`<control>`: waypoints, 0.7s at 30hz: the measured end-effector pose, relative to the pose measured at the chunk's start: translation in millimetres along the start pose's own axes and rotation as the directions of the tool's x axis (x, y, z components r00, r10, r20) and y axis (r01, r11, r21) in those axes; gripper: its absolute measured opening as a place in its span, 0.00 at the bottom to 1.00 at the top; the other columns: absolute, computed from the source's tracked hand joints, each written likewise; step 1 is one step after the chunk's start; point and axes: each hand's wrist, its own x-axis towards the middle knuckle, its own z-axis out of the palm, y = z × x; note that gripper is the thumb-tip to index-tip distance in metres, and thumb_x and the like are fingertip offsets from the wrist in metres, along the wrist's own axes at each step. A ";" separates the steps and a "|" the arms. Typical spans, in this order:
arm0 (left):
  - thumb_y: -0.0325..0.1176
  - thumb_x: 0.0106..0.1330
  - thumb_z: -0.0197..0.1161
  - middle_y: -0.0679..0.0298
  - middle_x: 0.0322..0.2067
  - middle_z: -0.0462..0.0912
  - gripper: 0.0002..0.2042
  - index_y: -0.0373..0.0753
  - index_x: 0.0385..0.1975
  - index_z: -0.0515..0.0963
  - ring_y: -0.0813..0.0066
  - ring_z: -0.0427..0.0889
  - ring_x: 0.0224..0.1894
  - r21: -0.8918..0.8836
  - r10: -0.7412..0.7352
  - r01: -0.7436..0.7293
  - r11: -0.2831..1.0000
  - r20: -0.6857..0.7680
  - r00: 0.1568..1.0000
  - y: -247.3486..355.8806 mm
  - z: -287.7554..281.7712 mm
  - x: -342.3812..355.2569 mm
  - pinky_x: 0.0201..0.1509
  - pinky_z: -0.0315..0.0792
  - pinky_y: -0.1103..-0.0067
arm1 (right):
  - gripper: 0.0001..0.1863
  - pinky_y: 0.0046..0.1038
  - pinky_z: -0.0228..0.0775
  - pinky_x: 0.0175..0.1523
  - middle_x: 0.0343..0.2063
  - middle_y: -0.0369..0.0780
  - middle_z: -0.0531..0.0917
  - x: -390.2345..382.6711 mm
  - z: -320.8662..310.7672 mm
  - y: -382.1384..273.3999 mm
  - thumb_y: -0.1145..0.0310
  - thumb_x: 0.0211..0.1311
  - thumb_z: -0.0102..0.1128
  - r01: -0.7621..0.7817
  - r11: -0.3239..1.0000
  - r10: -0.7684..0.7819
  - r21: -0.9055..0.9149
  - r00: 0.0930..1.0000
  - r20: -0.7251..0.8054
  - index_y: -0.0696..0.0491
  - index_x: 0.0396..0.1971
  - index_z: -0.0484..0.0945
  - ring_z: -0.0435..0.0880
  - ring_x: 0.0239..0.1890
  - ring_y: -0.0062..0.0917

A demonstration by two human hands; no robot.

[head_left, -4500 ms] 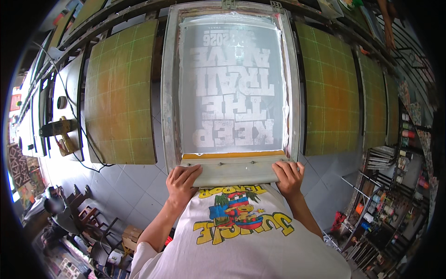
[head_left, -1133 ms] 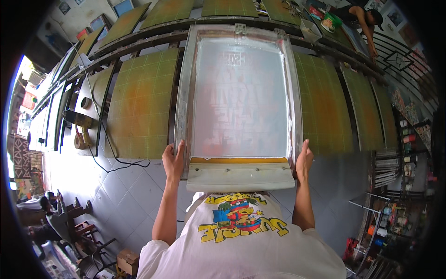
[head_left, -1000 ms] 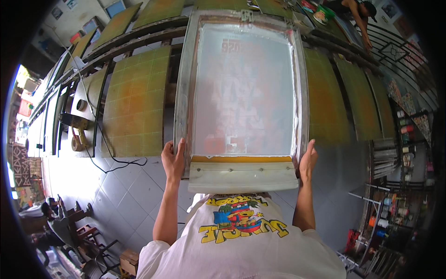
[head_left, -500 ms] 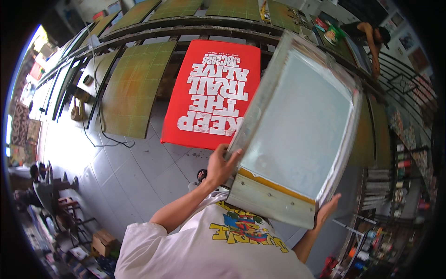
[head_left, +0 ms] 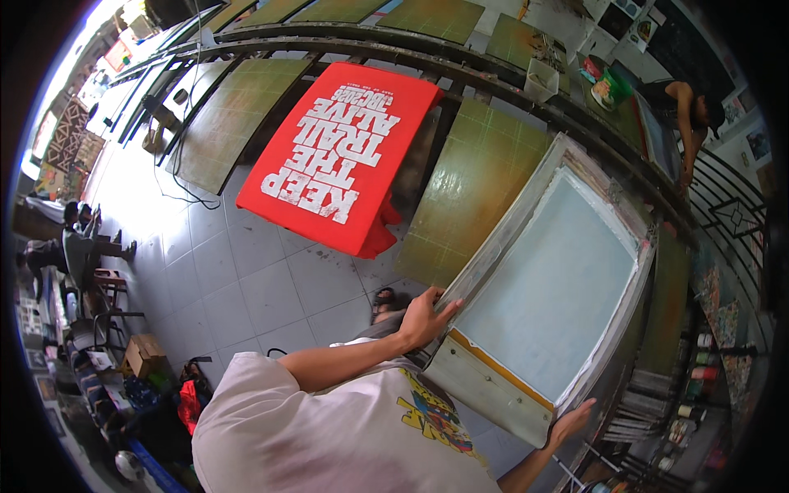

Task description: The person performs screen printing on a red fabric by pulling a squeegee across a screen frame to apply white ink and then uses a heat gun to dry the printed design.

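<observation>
- While the hands are apart, clamped on opposite sides of the screen-printing frame (head_left: 552, 279), left hand (head_left: 429, 319) on the left rail, right hand (head_left: 573, 422) at the near right corner, an even, level hold seems wise, lest the squeegee (head_left: 490, 386) slide.
- The frame is before the person, right of the printed red T-shirt (head_left: 362, 177), best kept clear of it.
- Its long axis slants: squeegee end toward the body, far end away and rightward.

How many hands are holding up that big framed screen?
2. The left hand is on the left side of the framed screen, near its lower end; the right hand is by its lower right corner. Some of their fingers are hidden.
</observation>
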 end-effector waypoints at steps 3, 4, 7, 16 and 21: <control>0.54 0.69 0.70 0.41 0.43 0.87 0.30 0.27 0.52 0.78 0.47 0.87 0.49 -0.018 -0.040 0.039 0.999 -0.009 0.999 4.2 31.0 6.6 0.55 0.78 0.64 | 0.47 0.43 0.67 0.56 0.38 0.57 0.81 48.9 19.6 -3.5 0.32 0.78 0.37 0.075 0.997 -0.075 0.023 0.997 0.007 0.71 0.42 0.77 0.79 0.43 0.46; 0.53 0.69 0.70 0.41 0.43 0.87 0.30 0.27 0.52 0.79 0.47 0.87 0.49 -0.031 -0.033 0.033 0.999 -0.026 0.999 4.5 41.1 13.4 0.55 0.78 0.64 | 0.47 0.43 0.67 0.56 0.37 0.57 0.82 62.8 24.7 -10.3 0.32 0.78 0.37 0.085 0.996 -0.085 0.021 0.996 0.034 0.71 0.42 0.77 0.79 0.43 0.46; 0.51 0.69 0.70 0.42 0.43 0.87 0.28 0.28 0.53 0.79 0.48 0.88 0.48 -0.028 -0.023 0.021 0.999 -0.063 0.998 12.4 76.4 35.7 0.54 0.78 0.65 | 0.42 0.47 0.67 0.53 0.38 0.58 0.82 109.9 43.2 -26.0 0.37 0.80 0.38 0.091 0.996 -0.089 -0.022 0.992 0.091 0.69 0.46 0.78 0.78 0.42 0.51; 0.47 0.70 0.70 0.42 0.41 0.88 0.25 0.29 0.52 0.79 0.46 0.88 0.44 -0.013 -0.020 0.018 1.000 -0.147 0.989 39.7 153.1 63.8 0.50 0.80 0.62 | 0.37 0.39 0.64 0.41 0.25 0.44 0.73 233.7 81.8 -27.0 0.38 0.79 0.44 0.211 0.973 -0.219 0.090 0.972 0.085 0.62 0.30 0.73 0.71 0.32 0.31; 0.46 0.70 0.70 0.42 0.41 0.88 0.23 0.29 0.50 0.80 0.45 0.88 0.43 0.136 0.076 -0.045 0.990 -0.229 0.970 50.2 186.9 68.2 0.49 0.79 0.62 | 0.34 0.36 0.64 0.40 0.24 0.41 0.72 280.0 98.8 1.6 0.40 0.79 0.48 0.341 0.939 -0.343 0.044 0.938 0.044 0.60 0.30 0.73 0.69 0.31 0.27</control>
